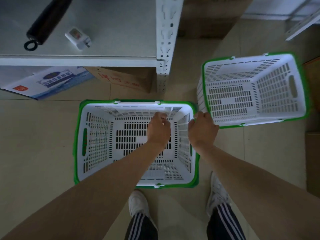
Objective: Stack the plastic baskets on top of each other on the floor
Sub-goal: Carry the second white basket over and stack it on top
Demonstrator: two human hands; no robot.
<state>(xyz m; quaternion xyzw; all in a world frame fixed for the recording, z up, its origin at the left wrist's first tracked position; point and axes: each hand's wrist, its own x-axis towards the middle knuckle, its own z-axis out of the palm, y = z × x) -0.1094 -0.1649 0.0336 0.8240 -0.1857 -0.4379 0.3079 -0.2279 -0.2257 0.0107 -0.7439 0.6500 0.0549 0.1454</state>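
A white slotted plastic basket with a green rim stands on the tiled floor in front of my feet. A second, matching basket is up and to the right, tilted and slightly blurred. My right hand is closed around the second basket's near-left corner, right beside the first basket's right rim. My left hand hovers over the inside of the first basket with its fingers loosely curled and nothing in them.
A white metal shelf stands behind the first basket, holding a black cylinder and a small white charger. Cardboard boxes sit under it. More boxes line the right edge. My white shoes are just behind the basket.
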